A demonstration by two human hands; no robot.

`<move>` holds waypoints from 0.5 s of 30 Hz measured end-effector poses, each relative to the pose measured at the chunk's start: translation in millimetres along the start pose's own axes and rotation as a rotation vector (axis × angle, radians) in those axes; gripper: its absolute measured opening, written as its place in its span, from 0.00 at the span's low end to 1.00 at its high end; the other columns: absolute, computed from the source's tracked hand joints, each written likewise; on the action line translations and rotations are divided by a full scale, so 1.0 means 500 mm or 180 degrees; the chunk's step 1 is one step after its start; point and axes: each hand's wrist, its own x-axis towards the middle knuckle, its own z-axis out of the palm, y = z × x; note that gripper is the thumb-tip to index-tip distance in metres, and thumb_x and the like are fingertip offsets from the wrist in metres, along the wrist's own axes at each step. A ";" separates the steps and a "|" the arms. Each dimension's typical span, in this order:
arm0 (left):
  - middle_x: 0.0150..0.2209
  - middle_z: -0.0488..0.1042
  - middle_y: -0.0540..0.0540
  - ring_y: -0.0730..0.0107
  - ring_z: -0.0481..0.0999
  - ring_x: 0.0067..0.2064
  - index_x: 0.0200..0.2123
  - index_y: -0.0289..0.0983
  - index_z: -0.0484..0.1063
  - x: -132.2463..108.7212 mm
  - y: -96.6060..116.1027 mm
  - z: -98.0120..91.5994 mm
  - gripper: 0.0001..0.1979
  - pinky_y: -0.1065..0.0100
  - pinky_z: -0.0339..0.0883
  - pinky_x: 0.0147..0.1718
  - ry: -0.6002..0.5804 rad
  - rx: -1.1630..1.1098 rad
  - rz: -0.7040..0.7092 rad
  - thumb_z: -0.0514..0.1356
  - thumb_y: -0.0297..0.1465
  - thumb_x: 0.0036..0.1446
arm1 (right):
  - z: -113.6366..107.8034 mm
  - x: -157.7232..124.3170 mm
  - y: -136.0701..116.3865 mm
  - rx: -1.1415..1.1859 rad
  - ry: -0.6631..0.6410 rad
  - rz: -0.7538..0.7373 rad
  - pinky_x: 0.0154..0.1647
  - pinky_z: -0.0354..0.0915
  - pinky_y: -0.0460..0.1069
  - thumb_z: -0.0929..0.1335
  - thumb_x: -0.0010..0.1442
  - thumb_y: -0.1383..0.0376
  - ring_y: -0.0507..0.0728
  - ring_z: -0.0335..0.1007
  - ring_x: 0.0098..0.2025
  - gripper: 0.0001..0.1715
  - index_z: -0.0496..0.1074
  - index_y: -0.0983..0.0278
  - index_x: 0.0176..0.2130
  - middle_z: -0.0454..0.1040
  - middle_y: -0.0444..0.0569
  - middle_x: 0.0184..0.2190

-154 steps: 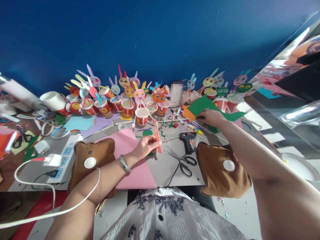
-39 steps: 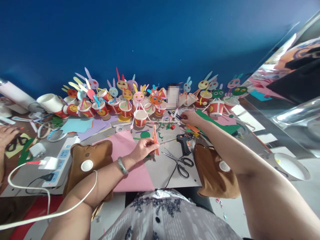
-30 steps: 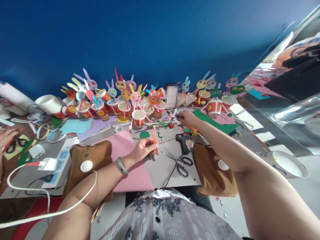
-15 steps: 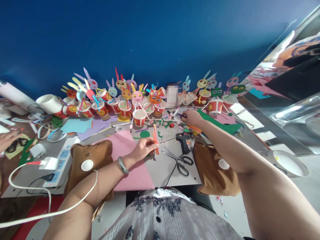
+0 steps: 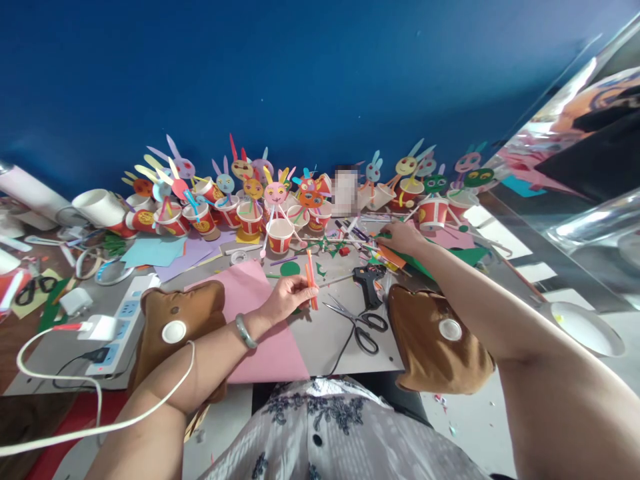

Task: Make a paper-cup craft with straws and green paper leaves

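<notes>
My left hand, with a bangle at the wrist, is pinched around a few narrow orange and pink strips, held upright above the grey table. My right hand reaches to the back right, over green paper and orange paper. Its fingers are loosely bent and apart, with nothing visible in them. Pens lie just left of it. Between my hands are black-handled scissors and a black glue gun. A green paper circle lies behind my left hand.
Red and white paper cups with paper animal faces line the blue wall. Pink paper lies beneath my left forearm. Brown cloth pieces flank me. A power strip with a white cable is at left.
My right hand has moved right, from the pens to the orange and green paper. My left hand stays put with its strips. Another person's hand at the far left has left its earlier spot.
</notes>
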 end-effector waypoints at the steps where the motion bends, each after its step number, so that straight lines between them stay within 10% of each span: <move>1: 0.21 0.72 0.51 0.79 0.66 0.22 0.29 0.33 0.73 0.000 0.000 0.000 0.17 0.73 0.61 0.22 -0.0010 -0.0010 0.0004 0.69 0.43 0.53 | -0.001 -0.003 0.002 -0.0010 -0.0027 0.0001 0.55 0.68 0.57 0.67 0.68 0.55 0.62 0.72 0.54 0.22 0.73 0.67 0.54 0.74 0.58 0.55; 15: 0.22 0.73 0.50 0.79 0.67 0.22 0.30 0.33 0.73 0.000 -0.005 0.001 0.18 0.73 0.61 0.23 -0.0045 -0.0069 0.0032 0.69 0.44 0.52 | -0.007 -0.041 -0.027 -0.0365 -0.0649 0.0299 0.52 0.73 0.59 0.69 0.68 0.58 0.60 0.73 0.52 0.22 0.71 0.66 0.57 0.72 0.55 0.55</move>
